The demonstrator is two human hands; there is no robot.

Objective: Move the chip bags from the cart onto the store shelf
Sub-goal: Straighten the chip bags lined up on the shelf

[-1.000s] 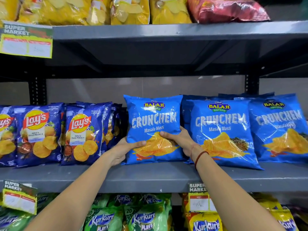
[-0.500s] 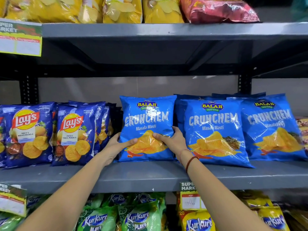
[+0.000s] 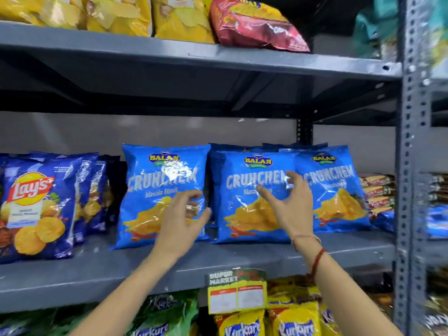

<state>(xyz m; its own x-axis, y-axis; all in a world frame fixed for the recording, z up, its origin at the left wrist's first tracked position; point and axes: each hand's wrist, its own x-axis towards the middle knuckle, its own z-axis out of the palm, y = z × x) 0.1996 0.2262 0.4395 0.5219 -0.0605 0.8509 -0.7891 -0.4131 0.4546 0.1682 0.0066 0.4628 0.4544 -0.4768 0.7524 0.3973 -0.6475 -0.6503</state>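
A blue Crunchem chip bag (image 3: 157, 180) stands upright on the grey middle shelf (image 3: 101, 270), left of two more Crunchem bags (image 3: 244, 204) (image 3: 337, 197). My left hand (image 3: 180, 221) hovers in front of the first bag's lower right part, fingers spread, holding nothing. My right hand (image 3: 288, 204) is open in front of the second bag, fingers apart and empty. Whether either hand touches a bag is unclear through the blur. The cart is out of view.
Dark blue Lay's bags (image 3: 36, 207) fill the shelf's left side. Yellow bags (image 3: 116, 15) and a red bag (image 3: 254, 25) lie on the shelf above. Green and yellow Kurkure bags (image 3: 244, 323) sit below, behind a price tag (image 3: 236, 291). A perforated upright post (image 3: 412, 166) stands at right.
Both hands have let go of the Crunchem bag and pulled back with fingers spread; the right hand shifted rightwards. The bag stays standing on the shelf. The view swung right.
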